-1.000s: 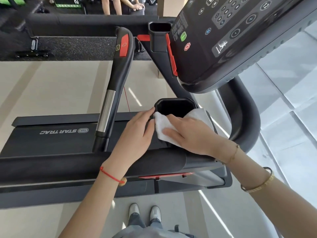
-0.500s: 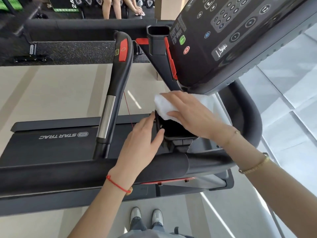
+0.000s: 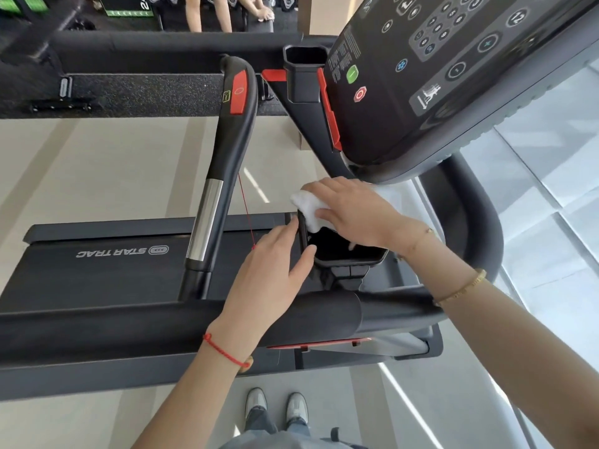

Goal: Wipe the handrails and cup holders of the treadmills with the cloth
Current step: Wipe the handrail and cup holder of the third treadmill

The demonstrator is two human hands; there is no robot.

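Cloth [image 3: 308, 207] sat bunched on far rim of near cup holder [image 3: 348, 256], pressed under right hand [image 3: 355, 212], fingers curled over it. Left hand [image 3: 275, 260] loosely spread, steadied holder's left wall, empty.

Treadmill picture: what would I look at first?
Probably the white cloth in the middle, pressed by the right hand onto the far rim of the black cup holder. The left hand steadies the cup holder's left side. Next, the red stop button on the big panel, top right.
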